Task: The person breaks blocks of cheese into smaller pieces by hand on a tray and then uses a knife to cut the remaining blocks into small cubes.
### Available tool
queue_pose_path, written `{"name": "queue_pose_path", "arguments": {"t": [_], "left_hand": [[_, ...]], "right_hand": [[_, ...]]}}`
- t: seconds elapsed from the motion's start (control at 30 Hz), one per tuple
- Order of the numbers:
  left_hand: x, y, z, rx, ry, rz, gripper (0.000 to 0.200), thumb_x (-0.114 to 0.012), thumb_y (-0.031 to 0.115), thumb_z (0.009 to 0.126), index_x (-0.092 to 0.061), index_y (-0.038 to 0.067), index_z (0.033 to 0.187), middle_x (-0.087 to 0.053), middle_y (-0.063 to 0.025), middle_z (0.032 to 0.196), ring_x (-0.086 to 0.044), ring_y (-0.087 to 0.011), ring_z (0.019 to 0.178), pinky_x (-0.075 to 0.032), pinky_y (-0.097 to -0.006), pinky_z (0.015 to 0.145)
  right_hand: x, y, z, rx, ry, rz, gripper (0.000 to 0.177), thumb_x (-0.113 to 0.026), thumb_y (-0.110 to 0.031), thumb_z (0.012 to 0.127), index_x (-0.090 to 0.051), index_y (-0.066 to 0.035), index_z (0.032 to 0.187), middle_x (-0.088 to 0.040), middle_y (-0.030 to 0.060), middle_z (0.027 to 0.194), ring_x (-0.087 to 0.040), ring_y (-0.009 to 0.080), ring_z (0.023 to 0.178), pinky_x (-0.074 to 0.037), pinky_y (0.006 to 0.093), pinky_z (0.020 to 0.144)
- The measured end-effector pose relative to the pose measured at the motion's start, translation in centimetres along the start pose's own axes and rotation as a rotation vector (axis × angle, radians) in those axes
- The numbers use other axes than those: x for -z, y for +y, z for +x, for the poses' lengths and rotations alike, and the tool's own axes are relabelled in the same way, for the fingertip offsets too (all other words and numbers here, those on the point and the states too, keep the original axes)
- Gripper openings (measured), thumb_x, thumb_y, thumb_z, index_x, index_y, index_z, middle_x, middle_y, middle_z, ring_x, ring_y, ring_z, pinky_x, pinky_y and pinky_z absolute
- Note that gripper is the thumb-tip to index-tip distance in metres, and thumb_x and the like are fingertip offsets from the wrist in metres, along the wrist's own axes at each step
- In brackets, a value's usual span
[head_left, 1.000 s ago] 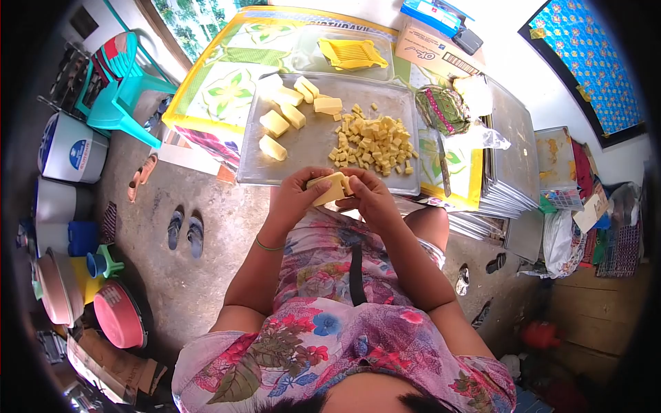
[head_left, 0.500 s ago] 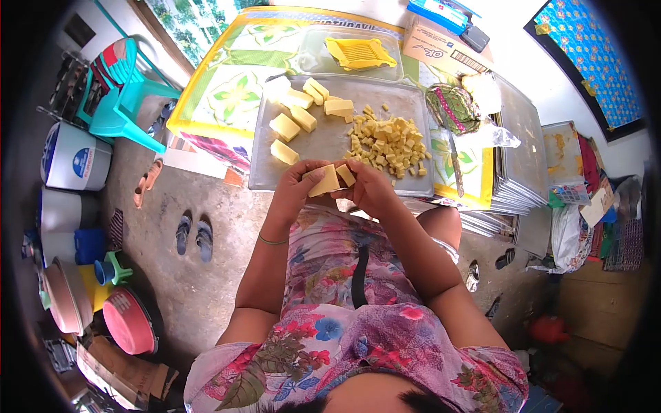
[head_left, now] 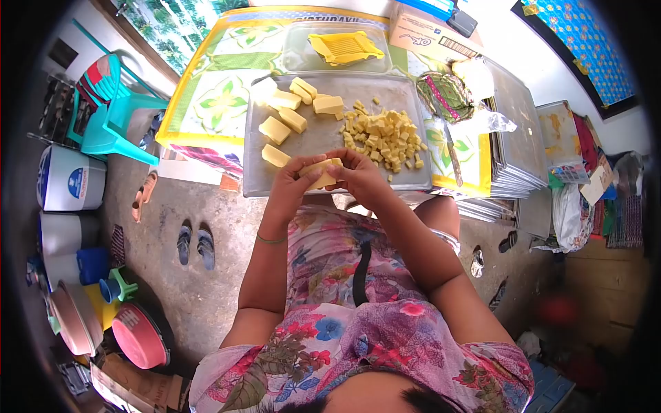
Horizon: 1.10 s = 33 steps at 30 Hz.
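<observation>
At the near edge of a metal tray [head_left: 313,139], my left hand [head_left: 295,173] is closed on a pale yellow block [head_left: 321,179], which looks like dough or cheese. My right hand [head_left: 359,176] pinches the same block from the other side, its fingers bent over the top. Part of the block is hidden behind my fingers. Several uncut blocks [head_left: 275,129] lie on the tray's left half. A heap of small yellow cubes [head_left: 387,138] covers the right half, just beyond my right hand.
A knife [head_left: 454,160] lies right of the tray. Behind it, a clear plastic container [head_left: 290,63] holds a yellow ridged board [head_left: 344,48]. A woven green item [head_left: 444,95] and a cardboard box [head_left: 430,34] stand at the back right. Stacked metal trays [head_left: 513,117] are farther right.
The smaller piece held separately in my right hand no longer shows apart; both hands now meet on the block. The view has shifted slightly, moving the table leftward.
</observation>
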State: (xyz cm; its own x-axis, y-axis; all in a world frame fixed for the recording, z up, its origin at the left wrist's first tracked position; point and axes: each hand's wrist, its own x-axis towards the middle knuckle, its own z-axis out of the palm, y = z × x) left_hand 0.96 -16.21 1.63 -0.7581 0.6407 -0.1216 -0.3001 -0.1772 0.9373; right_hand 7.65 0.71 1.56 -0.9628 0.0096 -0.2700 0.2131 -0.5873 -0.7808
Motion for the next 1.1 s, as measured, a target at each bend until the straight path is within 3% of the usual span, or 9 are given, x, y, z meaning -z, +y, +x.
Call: {"name": "queue_pose_path", "arguments": {"t": [0.1,0.2,0.33,0.4,0.5,0.6,0.83,1.03,1.1], "left_hand": [[-0.2,0.0,0.1,-0.011,-0.006,-0.038,0.024,-0.061,0.006,0.089,-0.063,0.001,0.112,-0.064,-0.006,0.106,-0.059,-0.0109,0.095,-0.048,-0.0247,0.084],[-0.1,-0.5,0.4,-0.024,-0.02,-0.046,0.027,-0.059,0.005,0.089,-0.06,-0.002,0.115,-0.063,-0.0106,0.108,-0.061,-0.0157,0.097,-0.05,-0.0284,0.086],[-0.5,-0.1,0.5,-0.013,-0.03,-0.016,0.028,-0.06,0.006,0.089,-0.06,-0.002,0.115,-0.063,-0.0104,0.109,-0.061,-0.0153,0.097,-0.05,-0.0275,0.086],[-0.7,0.3,0.5,-0.006,-0.019,0.048,0.029,-0.062,0.008,0.088,-0.06,-0.001,0.116,-0.063,-0.0104,0.109,-0.06,-0.0152,0.097,-0.049,-0.0268,0.086],[-1.3,0.5,0.4,-0.138,0.099,0.405,0.03,-0.065,0.011,0.087,-0.063,0.001,0.115,-0.064,-0.0076,0.108,-0.059,-0.0118,0.096,-0.047,-0.0251,0.085],[-2.4,0.7,0.1,-0.11,0.206,0.264,0.034,-0.067,0.012,0.086,-0.061,0.0,0.117,-0.064,-0.0084,0.109,-0.058,-0.0115,0.095,-0.047,-0.0247,0.083],[-2.2,-0.5,0.9,-0.119,0.242,0.303,0.035,-0.067,0.01,0.086,-0.06,-0.001,0.118,-0.065,-0.0066,0.103,-0.058,-0.0094,0.089,-0.048,-0.0233,0.079],[-2.3,-0.3,1.5,-0.081,0.28,0.294,0.032,-0.068,0.009,0.085,-0.061,-0.002,0.115,-0.065,-0.0061,0.1,-0.058,-0.0091,0.086,-0.048,-0.023,0.078],[-2.7,0.1,1.7,-0.123,0.305,0.191,0.031,-0.068,0.009,0.085,-0.061,-0.003,0.113,-0.066,-0.0062,0.099,-0.059,-0.0092,0.086,-0.048,-0.0229,0.078]], "right_hand": [[0.3,0.2,0.0,-0.01,-0.01,0.078,0.031,-0.067,-0.012,0.087,-0.054,-0.003,0.113,-0.059,0.0056,0.103,-0.062,0.0159,0.09,-0.056,0.0335,0.076],[0.6,0.4,-0.1,-0.005,-0.014,0.118,0.03,-0.066,-0.012,0.088,-0.054,-0.002,0.113,-0.06,0.0065,0.103,-0.062,0.0163,0.089,-0.056,0.0339,0.075],[0.7,-0.1,-0.4,0.0,-0.009,0.105,0.029,-0.066,-0.011,0.088,-0.054,-0.002,0.113,-0.06,0.0059,0.101,-0.062,0.0154,0.087,-0.055,0.0321,0.075],[0.6,-0.4,-0.4,0.029,0.028,-0.005,0.03,-0.066,-0.01,0.087,-0.055,-0.002,0.114,-0.061,0.0058,0.101,-0.062,0.0139,0.087,-0.054,0.0294,0.075],[0.1,-1.5,-0.7,0.117,0.055,-0.254,0.031,-0.068,-0.009,0.086,-0.057,-0.001,0.114,-0.063,0.0062,0.1,-0.061,0.0113,0.088,-0.051,0.026,0.075],[0.4,-2.1,-0.4,0.168,0.055,-0.388,0.033,-0.07,-0.009,0.083,-0.059,0.001,0.113,-0.065,0.0064,0.099,-0.059,0.0097,0.088,-0.049,0.0245,0.075],[1.4,-2.0,1.1,0.279,0.132,-0.697,0.032,-0.07,-0.008,0.083,-0.061,-0.001,0.113,-0.063,0.0032,0.096,-0.057,0.0067,0.085,-0.046,0.0203,0.075],[2.1,-1.7,1.7,0.216,0.161,-0.499,0.031,-0.07,-0.014,0.083,-0.062,-0.002,0.111,-0.064,0.0056,0.095,-0.058,0.0107,0.086,-0.049,0.0249,0.076],[2.1,-1.6,1.9,0.103,0.145,-0.159,0.036,-0.07,-0.016,0.084,-0.058,-0.003,0.116,-0.062,0.0061,0.097,-0.059,0.0119,0.086,-0.051,0.0272,0.077]]}}
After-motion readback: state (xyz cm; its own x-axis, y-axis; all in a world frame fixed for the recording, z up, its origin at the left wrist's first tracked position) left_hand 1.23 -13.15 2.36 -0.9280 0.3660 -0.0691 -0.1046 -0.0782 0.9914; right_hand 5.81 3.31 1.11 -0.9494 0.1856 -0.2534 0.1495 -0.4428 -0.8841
